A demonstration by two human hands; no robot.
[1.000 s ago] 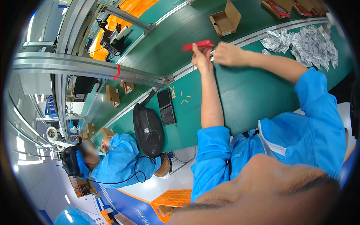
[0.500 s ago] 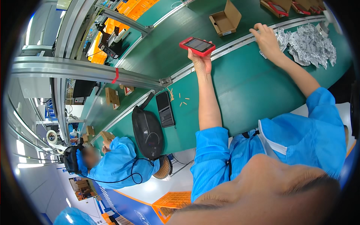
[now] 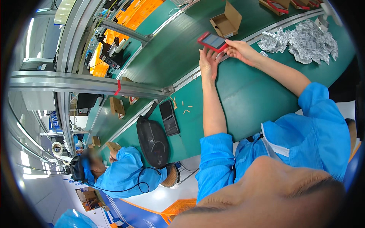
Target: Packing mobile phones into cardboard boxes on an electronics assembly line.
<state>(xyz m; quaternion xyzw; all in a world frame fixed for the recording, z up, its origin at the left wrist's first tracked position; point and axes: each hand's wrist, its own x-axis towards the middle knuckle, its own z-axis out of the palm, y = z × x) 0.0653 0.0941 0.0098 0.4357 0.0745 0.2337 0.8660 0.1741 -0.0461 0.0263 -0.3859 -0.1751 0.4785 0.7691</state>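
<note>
Two hands meet over the green surface (image 3: 243,91) as we hold a red-cased phone (image 3: 212,41) above its far edge: our left hand (image 3: 208,62) cups it from below, our right hand (image 3: 240,50) has its fingers (image 3: 227,45) closed on its end. We judge an inspection is under way. An open cardboard box (image 3: 227,22) sits just beyond, white sachets (image 3: 304,40) to the right.

Green workbench (image 3: 243,95) fills centre; metal rail (image 3: 76,81) crosses left; orange crates (image 3: 140,11) at top; pale floor (image 3: 167,195) below.
</note>
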